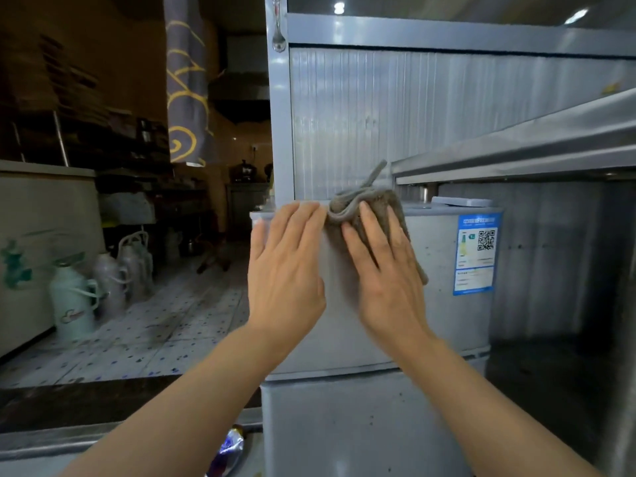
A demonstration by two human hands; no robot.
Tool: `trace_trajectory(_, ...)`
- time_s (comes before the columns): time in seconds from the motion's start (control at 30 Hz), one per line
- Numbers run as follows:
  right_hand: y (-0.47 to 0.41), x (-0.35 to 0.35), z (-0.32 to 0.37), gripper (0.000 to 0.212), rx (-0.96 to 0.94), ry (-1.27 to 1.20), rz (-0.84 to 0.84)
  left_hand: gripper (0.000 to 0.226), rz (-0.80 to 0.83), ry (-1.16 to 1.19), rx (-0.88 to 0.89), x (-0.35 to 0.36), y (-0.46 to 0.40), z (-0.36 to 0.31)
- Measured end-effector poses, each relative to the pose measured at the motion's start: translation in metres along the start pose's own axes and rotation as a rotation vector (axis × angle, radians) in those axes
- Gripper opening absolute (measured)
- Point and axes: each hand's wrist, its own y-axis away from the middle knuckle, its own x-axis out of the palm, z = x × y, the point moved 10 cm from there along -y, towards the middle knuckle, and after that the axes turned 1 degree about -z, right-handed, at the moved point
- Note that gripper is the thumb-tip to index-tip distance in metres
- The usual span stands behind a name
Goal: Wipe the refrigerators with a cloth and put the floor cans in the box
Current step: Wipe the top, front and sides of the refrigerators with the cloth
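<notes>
Under your right hand [385,270]: grey-brown woven cloth [375,215] on your silver-grey metal refrigerator [437,304]; right of it, blue-bordered white label [476,254].

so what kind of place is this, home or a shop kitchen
Probably the back kitchen of a small eatery, not a home: a steel extraction hood, thermos flasks lined up on the tiled floor, and a grey refrigerator beside a steel counter.
</notes>
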Motion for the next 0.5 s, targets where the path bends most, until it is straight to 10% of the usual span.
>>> trace_trajectory(0.5,0.052,-0.019,-0.101,0.069,0.703,-0.079,-0.091,0.047,-0.075,0.028,-0.126,0.006,-0.017,-0.008)
